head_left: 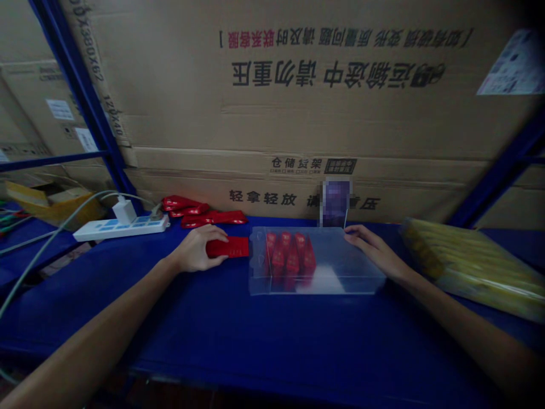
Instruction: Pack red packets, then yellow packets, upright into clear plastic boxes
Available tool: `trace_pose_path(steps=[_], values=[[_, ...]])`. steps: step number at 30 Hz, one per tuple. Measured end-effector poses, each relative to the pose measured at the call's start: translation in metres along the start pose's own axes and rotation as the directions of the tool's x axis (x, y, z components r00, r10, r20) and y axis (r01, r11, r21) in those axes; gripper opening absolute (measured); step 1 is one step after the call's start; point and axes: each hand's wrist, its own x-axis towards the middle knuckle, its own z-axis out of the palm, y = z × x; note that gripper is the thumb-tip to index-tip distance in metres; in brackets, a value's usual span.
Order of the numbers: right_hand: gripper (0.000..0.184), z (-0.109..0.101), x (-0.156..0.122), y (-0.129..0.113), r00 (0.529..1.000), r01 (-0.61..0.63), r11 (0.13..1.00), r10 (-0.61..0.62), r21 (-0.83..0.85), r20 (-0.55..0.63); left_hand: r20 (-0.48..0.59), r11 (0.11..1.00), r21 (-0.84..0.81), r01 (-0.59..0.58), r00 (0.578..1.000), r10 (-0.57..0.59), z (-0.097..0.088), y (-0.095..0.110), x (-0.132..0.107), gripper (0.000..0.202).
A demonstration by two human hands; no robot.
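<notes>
Left grip (pixel 195 249) closed on a red card packet (pixel 227 247), fingers over the packet's near end. The packet lies flat on the blue steel shelf (pixel 238 335), its free end just beside the clear plastic box (pixel 357 270) and pointing at it. Held low like this, it seems kept level with the box.

Right grip (pixel 374 250) open, fingertips laid on the box's right edge. No squeeze visible; the contact reads as steadying, pinning the light box against the pull from the other side.

Box sits between the grips, with red packets (pixel 289 258) bunched inside it. More red packets (pixel 204 216) lie in a loose heap beyond the left grip, apparently within easy reach, next to a white power strip (pixel 121 228). Right of the right grip, a yellow shrink-wrapped bundle (pixel 468 267) sits well clear of the work — kept out of the way, by the look of it.
</notes>
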Motion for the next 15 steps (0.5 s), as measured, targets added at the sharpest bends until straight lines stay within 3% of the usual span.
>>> trace_pose_path(steps=[3, 6, 12, 15], values=[[0.032, 0.000, 0.000, 0.000, 1.000, 0.006, 1.000, -0.006, -0.002, -0.007, 0.128, 0.999, 0.006, -0.048, 0.991, 0.047, 0.007, 0.015, 0.004, 0.033], [0.031, 0.000, -0.001, -0.001, 1.000, 0.009, 1.000, -0.009, -0.004, -0.005, 0.210, 0.999, 0.035, -0.031, 0.977, 0.023, 0.011, 0.023, 0.007, 0.036], [0.030, -0.001, -0.001, -0.002, 1.000, 0.016, 1.000, -0.016, -0.001, 0.005, 0.246, 1.000, 0.016, 0.016, 0.969, -0.019, 0.008, 0.023, 0.005, 0.059], [0.030, 0.000, -0.002, -0.003, 1.000, 0.011, 1.000, -0.011, 0.019, 0.001, 0.197, 0.999, -0.015, 0.041, 0.980, -0.037, 0.007, 0.024, 0.005, 0.056]])
